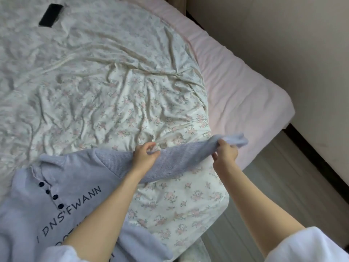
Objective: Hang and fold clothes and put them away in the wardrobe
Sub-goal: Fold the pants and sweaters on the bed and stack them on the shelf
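Observation:
A lavender knit sweater (56, 201) with dark buttons and black lettering lies front up on the floral bedsheet (105, 95) at the lower left. Its one sleeve (175, 159) stretches out to the right across the bed. My left hand (144, 156) pinches the sleeve near its middle. Further right, my right hand (224, 153) grips the sleeve by the cuff, whose pale end (236, 139) sticks out beyond my fingers. The sweater's lower part runs out of view at the bottom.
A black phone-like slab (50, 15) lies at the far left of the bed. Pink mattress cover (241, 86) shows along the bed's right edge, with a beige wall (283, 35) and grey floor (283, 186) beyond.

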`<state>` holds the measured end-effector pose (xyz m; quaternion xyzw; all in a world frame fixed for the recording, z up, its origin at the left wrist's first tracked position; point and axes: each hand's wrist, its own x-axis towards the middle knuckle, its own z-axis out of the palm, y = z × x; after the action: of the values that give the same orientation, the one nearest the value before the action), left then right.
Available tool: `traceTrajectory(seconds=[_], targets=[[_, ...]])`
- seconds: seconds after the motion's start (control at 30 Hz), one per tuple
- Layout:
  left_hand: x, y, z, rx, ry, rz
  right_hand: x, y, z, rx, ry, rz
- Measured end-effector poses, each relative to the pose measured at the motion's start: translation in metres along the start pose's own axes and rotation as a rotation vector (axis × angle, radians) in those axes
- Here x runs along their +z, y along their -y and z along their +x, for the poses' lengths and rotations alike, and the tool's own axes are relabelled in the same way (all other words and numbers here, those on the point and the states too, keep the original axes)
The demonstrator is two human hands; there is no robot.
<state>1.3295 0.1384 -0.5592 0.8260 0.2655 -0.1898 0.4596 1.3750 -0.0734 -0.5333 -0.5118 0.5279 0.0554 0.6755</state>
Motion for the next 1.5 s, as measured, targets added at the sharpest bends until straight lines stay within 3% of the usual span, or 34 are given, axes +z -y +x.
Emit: traceTrajectory(seconds=[0.17,0.3,0.37,0.43,0.5,0.57,0.7,0.77,0.87,0.93,1.0,1.1,1.2,1.27,1.37,1.5], targets=[[-0.046,-0.015,-0.029,-0.320,0.148,-0.838,0.032,-0.017,-0.061,-0.830,0.422,-0.599],[-0.112,-0.002,-0.053,-0.363,0.247,-1.258,0.052,-0.066,-0.106,-1.381,0.741,-0.991],[-0.135,0.011,-0.067,-0.386,0.239,-1.210,0.055,-0.091,-0.122,-1.489,0.874,-1.077],[-0.149,0.036,-0.079,-0.406,0.165,-0.961,0.055,-0.118,-0.138,-1.583,0.918,-1.142],[-0.159,0.072,-0.092,-0.423,0.002,-0.752,0.057,-0.145,-0.152,-1.657,0.920,-1.197],[-0.169,0.105,-0.104,-0.430,-0.144,-0.727,0.059,-0.170,-0.160,-1.698,0.932,-1.294],[-0.193,0.167,-0.126,-0.435,-0.388,-0.870,0.059,-0.206,-0.157,-1.629,0.830,-1.746],[-0.199,0.199,-0.133,-0.491,-0.509,-0.795,0.054,-0.214,-0.149,-1.511,0.752,-1.948],[-0.210,0.239,-0.146,-0.565,-0.705,-0.585,0.052,-0.226,-0.142,-1.325,0.699,-2.044],[-0.216,0.262,-0.151,-0.582,-0.746,-0.529,0.055,-0.231,-0.143,-1.223,0.645,-2.042],[-0.217,0.279,-0.153,-0.606,-0.715,-0.474,0.058,-0.232,-0.146,-1.096,0.608,-1.933],[-0.217,0.295,-0.157,-0.589,-0.609,-0.257,0.066,-0.234,-0.148,-0.773,0.578,-1.550],[-0.211,0.291,-0.159,-0.494,-0.571,-0.023,0.075,-0.230,-0.143,-0.436,0.451,-1.133],[-0.206,0.287,-0.161,-0.375,-0.565,0.194,0.074,-0.233,-0.139,-0.275,0.385,-1.028],[-0.192,0.287,-0.156,-0.183,-0.517,0.479,0.060,-0.244,-0.147,-0.273,0.407,-1.083],[-0.163,0.275,-0.158,0.044,-0.393,0.592,0.017,-0.257,-0.163,-0.503,0.527,-1.412]])
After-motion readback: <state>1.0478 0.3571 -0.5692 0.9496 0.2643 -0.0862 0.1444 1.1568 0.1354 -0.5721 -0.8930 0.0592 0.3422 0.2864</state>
